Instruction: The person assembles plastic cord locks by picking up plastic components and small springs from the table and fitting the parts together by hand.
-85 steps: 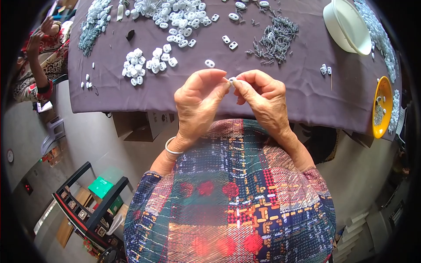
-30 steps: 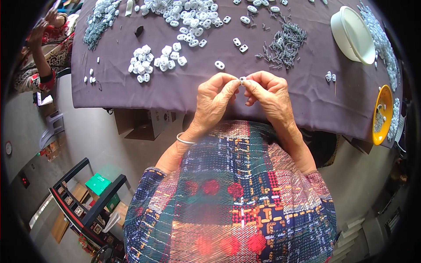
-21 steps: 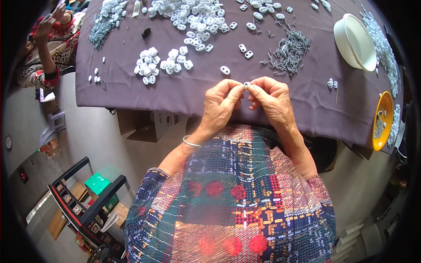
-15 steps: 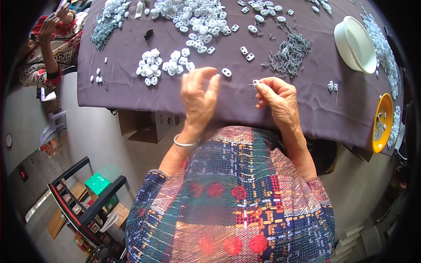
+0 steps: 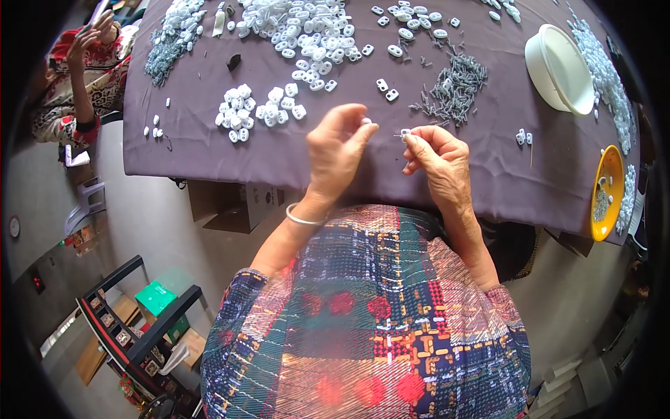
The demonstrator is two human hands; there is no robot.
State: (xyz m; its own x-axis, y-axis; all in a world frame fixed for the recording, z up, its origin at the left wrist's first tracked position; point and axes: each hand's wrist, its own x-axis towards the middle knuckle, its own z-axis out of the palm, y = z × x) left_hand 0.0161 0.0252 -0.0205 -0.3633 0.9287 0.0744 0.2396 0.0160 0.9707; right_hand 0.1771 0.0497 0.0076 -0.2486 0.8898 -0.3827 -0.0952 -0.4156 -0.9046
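Note:
My left hand (image 5: 337,152), a bracelet on its wrist, is pinched shut on a white oval plastic piece (image 5: 366,121) showing at the fingertips. Close by on the right, my right hand (image 5: 445,162) grips a small white plastic piece (image 5: 406,133) between thumb and forefinger. A thin pin-like bit sticks out of that piece toward the left. The two pieces are apart, both held just above the dark tablecloth (image 5: 279,153). Beyond my right hand lies a heap of small grey spring-like bits (image 5: 457,87). Left of my left hand sit clusters of white pieces (image 5: 237,110).
A large pile of white two-hole oval pieces (image 5: 314,31) spreads over the far middle. At the right stand a white tub (image 5: 539,66) and a yellow dish (image 5: 614,183). Another person (image 5: 77,84) sits at the left end. The near table edge runs before my body.
My left hand has moved right and picked up the white oval piece that lay on the cloth, closing its fingers on it. My right hand has stayed nearly in place with its piece.

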